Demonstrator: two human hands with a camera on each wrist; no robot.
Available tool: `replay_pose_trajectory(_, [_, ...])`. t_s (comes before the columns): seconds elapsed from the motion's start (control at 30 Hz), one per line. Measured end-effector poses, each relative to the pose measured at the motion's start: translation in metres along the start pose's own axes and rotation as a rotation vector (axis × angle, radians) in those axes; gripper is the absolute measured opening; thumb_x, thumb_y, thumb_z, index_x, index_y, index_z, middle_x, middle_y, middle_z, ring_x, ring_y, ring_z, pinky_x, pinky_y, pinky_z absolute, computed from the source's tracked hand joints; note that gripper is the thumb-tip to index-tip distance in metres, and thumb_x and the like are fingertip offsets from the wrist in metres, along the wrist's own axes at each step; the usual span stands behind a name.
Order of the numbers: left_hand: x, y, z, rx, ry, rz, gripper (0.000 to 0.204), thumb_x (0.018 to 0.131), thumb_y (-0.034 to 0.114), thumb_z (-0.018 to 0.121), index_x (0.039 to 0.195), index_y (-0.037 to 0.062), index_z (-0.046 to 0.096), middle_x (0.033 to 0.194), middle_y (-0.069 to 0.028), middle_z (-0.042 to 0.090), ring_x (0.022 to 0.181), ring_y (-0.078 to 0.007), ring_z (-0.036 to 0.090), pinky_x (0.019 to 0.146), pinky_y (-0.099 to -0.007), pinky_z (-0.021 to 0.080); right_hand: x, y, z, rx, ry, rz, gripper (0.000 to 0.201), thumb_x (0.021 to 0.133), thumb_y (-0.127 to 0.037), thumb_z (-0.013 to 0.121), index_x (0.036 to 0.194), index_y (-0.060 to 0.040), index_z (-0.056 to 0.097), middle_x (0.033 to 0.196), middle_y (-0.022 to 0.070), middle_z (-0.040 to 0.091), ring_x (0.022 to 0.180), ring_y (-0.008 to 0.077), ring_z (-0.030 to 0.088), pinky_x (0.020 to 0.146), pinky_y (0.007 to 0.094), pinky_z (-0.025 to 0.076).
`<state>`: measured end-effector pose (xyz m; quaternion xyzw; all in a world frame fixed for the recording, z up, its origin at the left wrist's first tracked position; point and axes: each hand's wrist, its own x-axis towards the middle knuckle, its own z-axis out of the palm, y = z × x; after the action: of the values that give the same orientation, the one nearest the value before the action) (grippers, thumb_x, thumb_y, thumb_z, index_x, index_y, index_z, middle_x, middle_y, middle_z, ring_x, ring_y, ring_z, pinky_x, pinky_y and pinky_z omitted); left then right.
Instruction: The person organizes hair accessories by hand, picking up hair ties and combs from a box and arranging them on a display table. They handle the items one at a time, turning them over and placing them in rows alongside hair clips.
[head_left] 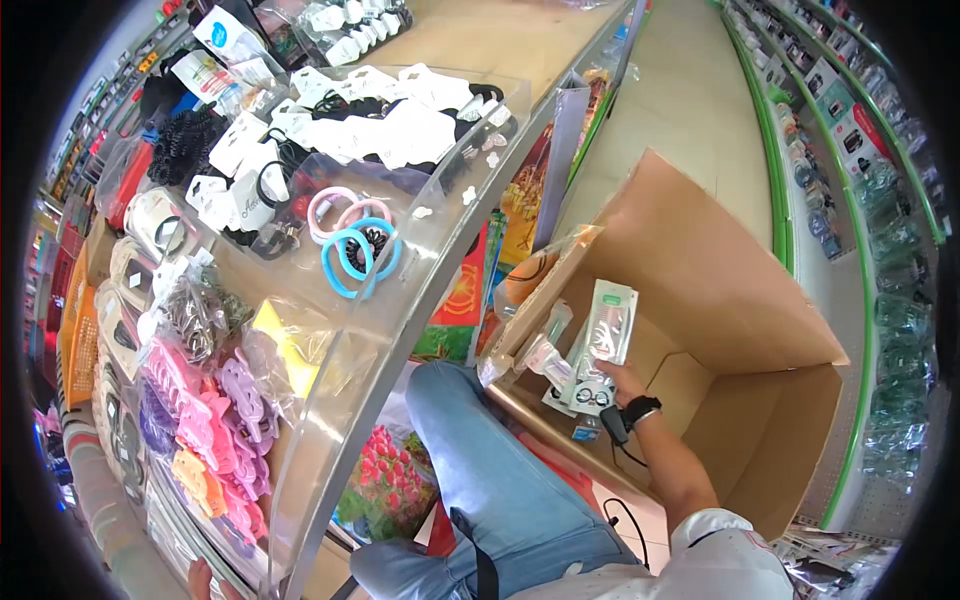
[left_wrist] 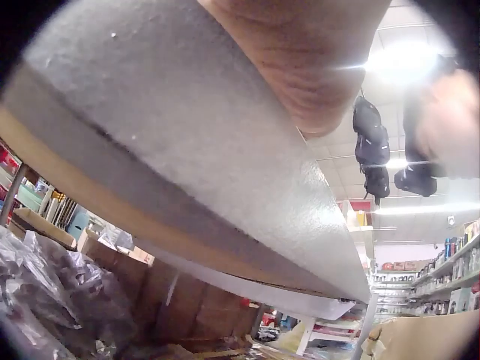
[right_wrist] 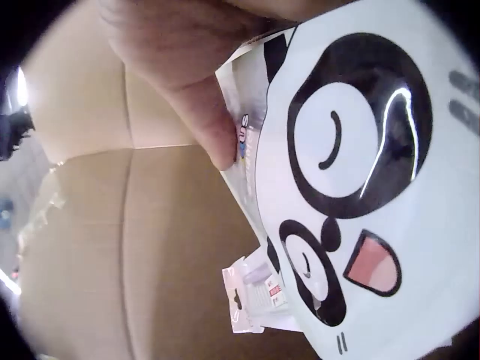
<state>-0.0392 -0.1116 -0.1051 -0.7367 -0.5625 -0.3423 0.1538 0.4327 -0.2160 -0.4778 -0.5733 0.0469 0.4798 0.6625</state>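
Note:
In the head view my right hand (head_left: 625, 382) reaches into a cardboard box and holds a flat clear pack printed with a panda face (head_left: 592, 394). Up close in the right wrist view, the thumb (right_wrist: 221, 139) lies along the edge of this panda pack (right_wrist: 360, 172). A pack with a comb in it (head_left: 608, 312) overlaps it, and a small white-and-pink package (head_left: 545, 360) is just left of these. Only the fingertips of my left hand (head_left: 201, 580) show at the bottom left, by the display counter's edge; its palm side (left_wrist: 300, 64) appears over a grey surface in the left wrist view.
The cardboard box (head_left: 710, 240) stands open at the right. On the counter lie pastel hair ties (head_left: 360, 250), pink hair claws (head_left: 205, 415), a yellow item in plastic (head_left: 285, 345) and carded black hair ties (head_left: 400, 130). Stocked shelves (head_left: 850, 150) line the aisle.

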Motion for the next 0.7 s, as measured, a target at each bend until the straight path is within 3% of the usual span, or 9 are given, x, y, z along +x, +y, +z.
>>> replay_pose_trajectory(0.1, [0.001, 0.002, -0.002, -0.028, 0.021, 0.004, 0.035, 0.089, 0.028, 0.052, 0.094, -0.0053, 0.06, 0.091, -0.0165, 0.061, 0.086, -0.0271, 0.058, 0.081, -0.0379, 0.044, -0.021, -0.03, -0.003, 0.028, -0.077, -0.006, 0.037, 0.075, 0.0, 0.062, 0.111, 0.0012, 0.051, 0.099, 0.0111, 0.061, 0.085, 0.0223, 0.061, 0.078, 0.0358, 0.05])
replay_pose_trajectory(0.2, [-0.005, 0.003, -0.006, -0.217, 0.097, -0.065, 0.037, 0.089, 0.029, 0.053, 0.097, -0.0065, 0.059, 0.094, -0.0162, 0.061, 0.089, -0.0271, 0.057, 0.084, -0.0374, 0.043, -0.057, -0.069, 0.018, 0.123, -0.191, -0.123, 0.042, 0.079, -0.003, 0.06, 0.118, -0.001, 0.045, 0.108, 0.0105, 0.057, 0.094, 0.0214, 0.058, 0.083, 0.0353, 0.048])
replay_pose_trajectory(0.3, [-0.012, 0.029, -0.007, -0.427, 0.137, -0.031, 0.033, 0.087, 0.024, 0.056, 0.097, -0.0066, 0.058, 0.097, -0.0182, 0.06, 0.091, -0.029, 0.057, 0.085, -0.0389, 0.043, -0.099, -0.102, 0.054, 0.205, -0.308, -0.206, 0.042, 0.08, -0.004, 0.059, 0.12, -0.0014, 0.044, 0.109, 0.01, 0.056, 0.096, 0.0208, 0.057, 0.084, 0.035, 0.047])
replay_pose_trajectory(0.47, [-0.019, 0.059, -0.022, -0.733, -0.217, 0.088, 0.03, 0.081, 0.02, 0.059, 0.093, -0.0067, 0.059, 0.096, -0.02, 0.06, 0.09, -0.0317, 0.056, 0.081, -0.0401, 0.043, -0.188, -0.14, 0.138, 0.286, -0.566, -0.279, 0.045, 0.079, -0.01, 0.061, 0.119, -0.0003, 0.043, 0.109, 0.0106, 0.056, 0.095, 0.0214, 0.058, 0.083, 0.0349, 0.048])
replay_pose_trajectory(0.5, [-0.018, 0.069, -0.019, -0.878, -0.345, 0.016, 0.031, 0.078, 0.022, 0.062, 0.094, -0.0051, 0.059, 0.096, -0.0197, 0.06, 0.09, -0.0325, 0.056, 0.081, -0.0397, 0.043, -0.201, -0.139, 0.149, 0.3, -0.62, -0.252, 0.047, 0.078, -0.01, 0.061, 0.12, 0.0, 0.042, 0.107, 0.0107, 0.056, 0.095, 0.0217, 0.059, 0.083, 0.0351, 0.049])
replay_pose_trajectory(0.57, [-0.024, 0.06, -0.027, -0.873, -0.257, -0.009, 0.032, 0.078, 0.023, 0.062, 0.096, -0.0032, 0.059, 0.096, -0.0186, 0.06, 0.089, -0.0311, 0.056, 0.081, -0.0387, 0.043, -0.235, -0.14, 0.184, 0.239, -0.693, -0.2, 0.051, 0.076, -0.01, 0.063, 0.12, -0.0003, 0.041, 0.105, 0.0103, 0.057, 0.093, 0.0216, 0.059, 0.081, 0.0349, 0.049])
replay_pose_trajectory(0.63, [-0.025, 0.06, -0.031, -0.902, -0.311, -0.037, 0.035, 0.077, 0.025, 0.063, 0.098, -0.0019, 0.059, 0.094, -0.0174, 0.06, 0.088, -0.0298, 0.057, 0.079, -0.0373, 0.044, -0.264, -0.135, 0.214, 0.192, -0.832, -0.086, 0.055, 0.073, -0.008, 0.065, 0.121, -0.0003, 0.04, 0.106, 0.01, 0.056, 0.093, 0.0217, 0.058, 0.081, 0.035, 0.048])
replay_pose_trajectory(0.7, [-0.029, 0.056, -0.038, -0.967, -0.324, -0.098, 0.039, 0.074, 0.028, 0.066, 0.097, -0.002, 0.059, 0.091, -0.0164, 0.059, 0.086, -0.0294, 0.057, 0.075, -0.0358, 0.045, -0.285, -0.119, 0.234, 0.047, -0.828, -0.091, 0.057, 0.07, -0.005, 0.067, 0.121, -0.0002, 0.04, 0.109, 0.01, 0.055, 0.095, 0.0214, 0.057, 0.082, 0.0347, 0.047])
